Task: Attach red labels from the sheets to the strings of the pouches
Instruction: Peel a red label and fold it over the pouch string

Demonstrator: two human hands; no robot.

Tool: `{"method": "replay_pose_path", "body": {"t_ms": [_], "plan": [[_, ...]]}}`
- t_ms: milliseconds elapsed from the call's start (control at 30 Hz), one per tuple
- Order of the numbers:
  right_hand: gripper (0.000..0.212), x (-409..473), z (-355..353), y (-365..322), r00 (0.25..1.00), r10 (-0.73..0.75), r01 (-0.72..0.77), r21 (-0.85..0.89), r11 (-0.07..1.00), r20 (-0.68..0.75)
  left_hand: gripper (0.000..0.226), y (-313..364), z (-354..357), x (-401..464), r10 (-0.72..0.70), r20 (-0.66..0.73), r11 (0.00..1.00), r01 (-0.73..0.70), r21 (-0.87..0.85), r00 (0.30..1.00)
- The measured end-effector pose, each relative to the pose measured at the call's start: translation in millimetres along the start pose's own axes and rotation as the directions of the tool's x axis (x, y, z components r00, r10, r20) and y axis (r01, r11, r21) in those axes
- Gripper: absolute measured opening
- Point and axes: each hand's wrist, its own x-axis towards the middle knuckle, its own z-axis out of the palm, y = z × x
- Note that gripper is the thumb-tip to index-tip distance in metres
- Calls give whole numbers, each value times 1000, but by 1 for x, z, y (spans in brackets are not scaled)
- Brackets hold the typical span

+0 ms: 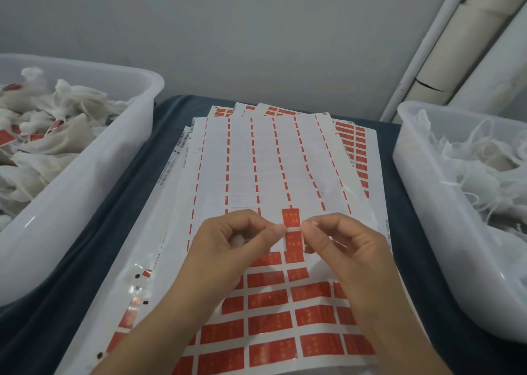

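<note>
Two white plastic bins are hemming in the work area: the left bin [94, 172] at the frame's left edge is holding pouches with red tags [42, 135], and the right bin [427, 203] at the right edge is holding untagged pouches [479, 161]. Between them, label sheets [271, 161] are lying fanned over the dark blue table [134, 175], filling nearly all the room. At lower centre, the left hand [236, 243] and right hand [342, 246] are both curling their fingers, pinching a thin white string [293, 228] stretched across a red label [291, 233]. Something white is showing inside the left palm. A grey wall [228, 32] is rising behind, with pale pipes [456, 47] at upper right.
</note>
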Motion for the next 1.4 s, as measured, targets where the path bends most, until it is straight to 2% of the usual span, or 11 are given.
{"method": "replay_pose_path", "body": {"t_ms": [100,233,300,367,700,800,867,933,1000,1167,1400], "plan": [[27,1,0,2,1000,3,-3,-16,1000,-7,27,-4,1,0,266,-78,930,-234,282,961],[31,2,1,1,1000,9,-9,-20,1000,24,43,-10,2,-1,659,46,593,-557,582,751],[30,2,0,0,999,-10,11,-35,999,41,38,-15,3,-3,728,126,462,-617,637,674],[32,2,-2,0,998,-41,44,-63,997,49,29,-19,2,-2,743,152,431,-640,636,652],[5,1,0,6,939,-343,317,-414,853,11,25,-14,8,-3,558,44,729,-514,452,829],[24,-2,-3,-3,952,-284,256,-212,943,-111,11,-6,7,-6,362,-42,901,-338,273,931],[34,-2,-6,-8,971,-170,172,2,985,-171,12,1,7,-7,141,-107,990,-141,9,984],[40,-2,-4,-10,990,-47,65,138,988,-131,13,9,6,-6,-76,-92,963,49,-267,993],[47,-4,5,-9,998,22,-13,156,988,-57,15,13,5,-6,-128,-86,927,88,-365,988],[51,-6,15,-4,994,112,-111,173,979,3,26,11,8,-8,-64,-118,938,19,-347,991],[45,-7,16,-2,996,85,-83,217,973,1,22,12,10,-10,-31,-61,935,7,-356,998]]}}
